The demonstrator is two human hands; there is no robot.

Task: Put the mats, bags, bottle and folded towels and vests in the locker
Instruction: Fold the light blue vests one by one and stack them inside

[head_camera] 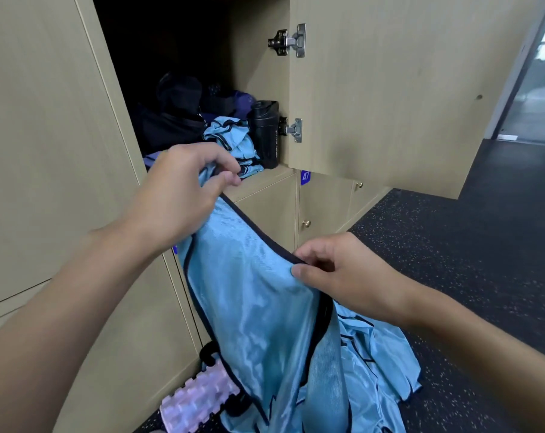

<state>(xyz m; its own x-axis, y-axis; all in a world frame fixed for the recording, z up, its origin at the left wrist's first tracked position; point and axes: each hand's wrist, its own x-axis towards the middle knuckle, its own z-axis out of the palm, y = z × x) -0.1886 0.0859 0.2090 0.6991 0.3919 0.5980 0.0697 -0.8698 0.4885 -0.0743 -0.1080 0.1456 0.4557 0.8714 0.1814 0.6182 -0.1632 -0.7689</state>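
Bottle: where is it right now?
Head view: the black bottle stands upright inside the open locker at its right side, between the folded blue vest and the lower door hinge.

Both hands, left (pixel 183 195) and right (pixel 336 273), pinch a blue vest (pixel 258 307).

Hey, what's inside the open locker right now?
A black bottle stands at the right, a folded blue vest beside it, dark bags further left. The back is too dark to see; the left hand covers the front.
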